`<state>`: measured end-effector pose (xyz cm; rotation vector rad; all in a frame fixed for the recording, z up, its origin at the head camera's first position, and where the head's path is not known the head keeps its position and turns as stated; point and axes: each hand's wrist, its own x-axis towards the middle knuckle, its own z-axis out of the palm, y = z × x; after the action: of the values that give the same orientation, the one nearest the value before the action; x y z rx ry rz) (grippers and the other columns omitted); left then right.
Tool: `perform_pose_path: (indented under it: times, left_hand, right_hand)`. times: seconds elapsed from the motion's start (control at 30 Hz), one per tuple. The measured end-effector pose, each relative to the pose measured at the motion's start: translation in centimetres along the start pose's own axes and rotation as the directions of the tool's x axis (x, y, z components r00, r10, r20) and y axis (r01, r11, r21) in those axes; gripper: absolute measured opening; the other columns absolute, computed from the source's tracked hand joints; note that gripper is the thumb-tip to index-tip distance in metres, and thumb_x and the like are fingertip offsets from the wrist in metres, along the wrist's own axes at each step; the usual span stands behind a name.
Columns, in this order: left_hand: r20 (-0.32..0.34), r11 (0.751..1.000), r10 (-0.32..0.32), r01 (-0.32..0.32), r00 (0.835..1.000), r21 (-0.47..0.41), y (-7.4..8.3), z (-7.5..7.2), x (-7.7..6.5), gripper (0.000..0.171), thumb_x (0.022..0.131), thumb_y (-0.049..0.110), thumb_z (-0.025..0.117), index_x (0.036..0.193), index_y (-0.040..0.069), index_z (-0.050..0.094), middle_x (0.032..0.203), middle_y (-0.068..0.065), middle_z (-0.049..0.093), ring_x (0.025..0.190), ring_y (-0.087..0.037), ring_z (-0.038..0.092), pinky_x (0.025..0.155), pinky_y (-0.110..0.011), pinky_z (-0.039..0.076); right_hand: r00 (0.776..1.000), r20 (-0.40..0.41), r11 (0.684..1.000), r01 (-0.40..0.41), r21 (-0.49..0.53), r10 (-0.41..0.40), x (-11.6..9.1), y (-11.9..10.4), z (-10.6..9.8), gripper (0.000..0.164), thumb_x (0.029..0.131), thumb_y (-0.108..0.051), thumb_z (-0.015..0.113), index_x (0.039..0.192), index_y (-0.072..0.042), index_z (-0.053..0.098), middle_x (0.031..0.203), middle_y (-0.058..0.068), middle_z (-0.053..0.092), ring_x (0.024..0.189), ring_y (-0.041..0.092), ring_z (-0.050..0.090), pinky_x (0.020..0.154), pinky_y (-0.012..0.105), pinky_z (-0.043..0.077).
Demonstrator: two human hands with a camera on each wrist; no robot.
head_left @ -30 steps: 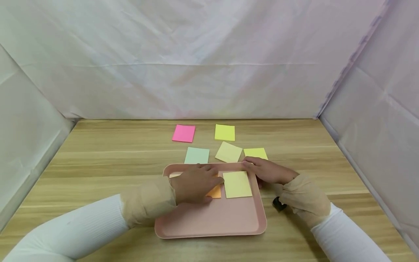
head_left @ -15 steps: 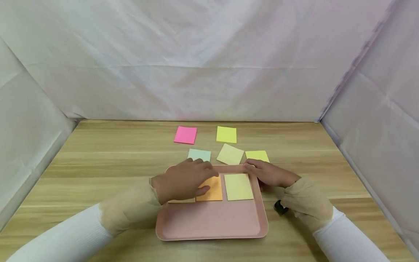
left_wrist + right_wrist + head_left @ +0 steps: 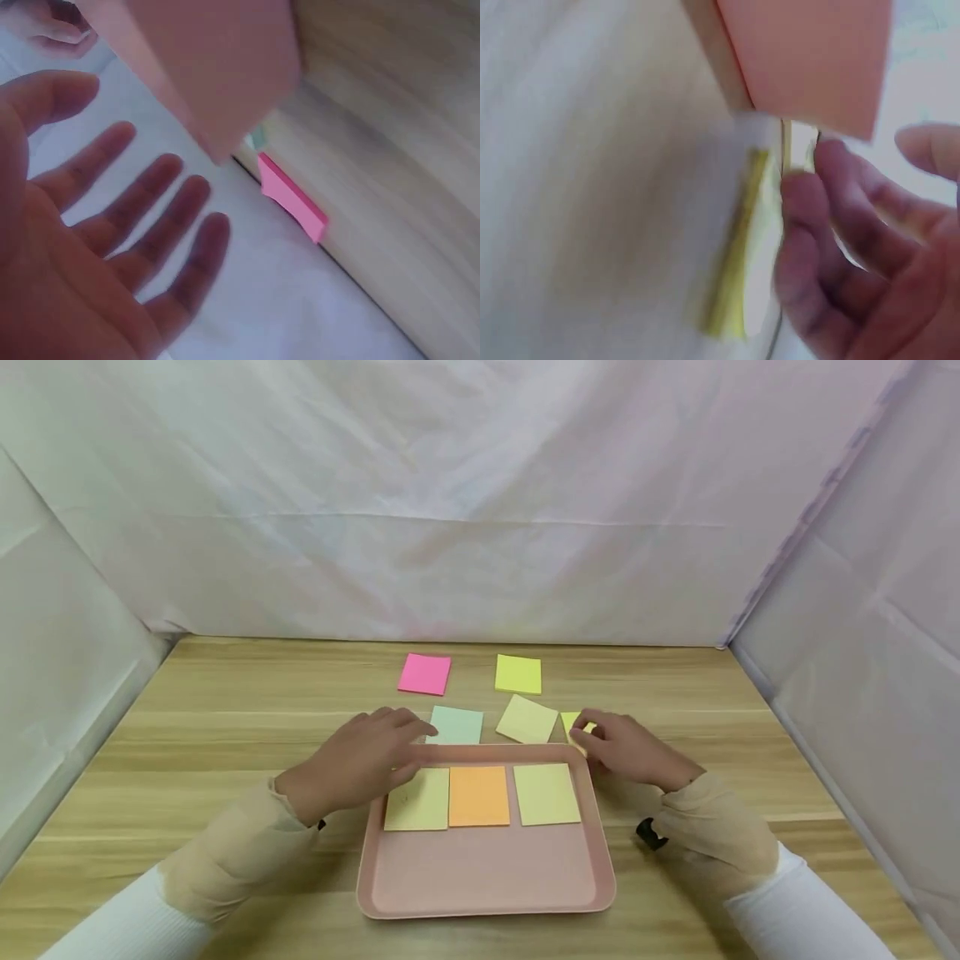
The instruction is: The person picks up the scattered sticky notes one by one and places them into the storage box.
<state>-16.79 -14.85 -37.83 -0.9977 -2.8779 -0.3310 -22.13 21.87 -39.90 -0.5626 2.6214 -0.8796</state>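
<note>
A pink tray (image 3: 487,881) holds a pale yellow sticky note pad (image 3: 417,806) at the left, an orange pad (image 3: 478,797) against it and another pale yellow pad (image 3: 547,795) at the right. Over the tray's far left corner hovers my left hand (image 3: 356,764), fingers spread and holding nothing. Its fingertips come close to a mint green pad (image 3: 456,725). My right hand (image 3: 637,750) is at a bright yellow pad (image 3: 742,247) beyond the tray's right corner. Its fingers bend loosely by that pad, thumb apart; whether they touch it is unclear.
Behind the tray lie a pink pad (image 3: 424,674), a yellow pad (image 3: 518,674) and a tilted pale yellow pad (image 3: 527,719). White cloth (image 3: 450,493) walls the wooden table (image 3: 247,693) at the back and both sides.
My left hand has drawn back leftward from the orange pad, uncovering it and the left pale yellow pad. The right hand has left the tray's corner and moved over the bright yellow pad.
</note>
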Motion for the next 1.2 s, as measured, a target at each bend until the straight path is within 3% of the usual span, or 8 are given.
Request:
perform_pose_path:
  times: [0.07,0.17,0.3,0.43,0.7,0.83,0.97,1.2]
  left_hand:
    - [0.013,0.998,-0.056,0.056,0.998,0.013,-0.5,0.2,-0.3,0.036,0.084,0.022,0.064,0.119,0.014,0.062,0.110,-0.005,0.063,0.094,-0.022,0.057,0.069,-0.043,0.051]
    - [0.046,0.995,-0.096,0.096,0.994,0.005,-1.0,0.5,-0.6,0.030,0.086,0.021,0.062,0.115,0.013,0.064,0.103,-0.005,0.065,0.085,-0.021,0.059,0.064,-0.042,0.052]
    - [0.079,0.997,-0.077,0.078,0.994,-0.009,-1.4,1.1,-0.5,0.017,0.088,0.018,0.060,0.103,0.013,0.066,0.090,-0.002,0.066,0.078,-0.015,0.058,0.059,-0.038,0.051]
    - [0.079,0.996,-0.067,0.071,0.995,-0.046,-1.6,1.6,-0.2,0.005,0.087,0.013,0.061,0.091,0.014,0.063,0.078,0.001,0.061,0.067,-0.013,0.052,0.056,-0.034,0.048]
    - [0.096,0.983,-0.088,0.102,0.991,-0.151,-1.3,2.3,0.7,0.012,0.089,0.007,0.055,0.080,0.015,0.055,0.065,0.003,0.051,0.060,-0.014,0.045,0.055,-0.030,0.041]
    - [0.123,0.979,-0.093,0.113,0.988,-0.168,-1.0,2.6,1.3,0.010,0.090,0.006,0.052,0.086,0.014,0.057,0.070,0.002,0.053,0.063,-0.014,0.047,0.057,-0.031,0.043]
    - [0.144,0.981,-0.083,0.106,0.986,-0.161,-0.4,2.7,1.6,0.008,0.090,0.005,0.052,0.091,0.011,0.058,0.074,0.000,0.054,0.066,-0.015,0.048,0.059,-0.032,0.044]
    - [0.170,0.980,-0.089,0.117,0.981,-0.159,-0.1,2.8,1.4,0.012,0.090,0.003,0.051,0.098,0.011,0.056,0.080,-0.002,0.052,0.067,-0.016,0.048,0.058,-0.032,0.045]
  right_hand:
    - [0.997,-0.077,0.998,0.025,-0.054,-0.029,0.1,0.2,-0.7,0.018,0.096,-0.028,0.052,0.100,-0.012,0.059,0.062,0.010,0.059,0.051,0.020,0.050,0.048,0.033,0.044]
    - [0.987,-0.129,0.983,0.076,-0.165,-0.098,0.5,0.9,-1.5,0.019,0.092,-0.021,0.059,0.106,-0.008,0.059,0.082,0.012,0.064,0.069,0.023,0.056,0.061,0.040,0.049]
    - [0.981,-0.043,0.937,0.166,-0.308,-0.188,1.0,2.2,-1.8,0.043,0.083,-0.021,0.069,0.120,-0.003,0.056,0.117,0.017,0.059,0.108,0.031,0.049,0.089,0.052,0.044]
    - [0.974,0.048,0.893,0.222,-0.392,-0.221,1.1,3.2,-2.0,0.062,0.077,-0.030,0.073,0.131,-0.007,0.051,0.132,0.016,0.049,0.122,0.033,0.038,0.098,0.056,0.037]
    - [0.970,0.118,0.878,0.245,-0.412,-0.215,0.6,4.4,-3.2,0.075,0.074,-0.038,0.075,0.138,-0.014,0.046,0.142,0.014,0.042,0.128,0.031,0.034,0.100,0.055,0.036]
    - [0.963,0.152,0.877,0.267,-0.401,-0.223,0.3,4.8,-4.0,0.074,0.073,-0.039,0.076,0.137,-0.013,0.048,0.141,0.017,0.043,0.127,0.031,0.036,0.101,0.054,0.036]
    - [0.959,0.147,0.884,0.280,-0.374,-0.242,-0.1,4.8,-4.4,0.071,0.071,-0.030,0.080,0.133,-0.009,0.053,0.136,0.020,0.047,0.124,0.033,0.039,0.098,0.055,0.038]
    - [0.968,0.127,0.889,0.249,-0.384,-0.216,0.1,4.7,-4.6,0.068,0.068,-0.026,0.081,0.129,-0.010,0.056,0.126,0.013,0.055,0.118,0.030,0.043,0.096,0.053,0.040]
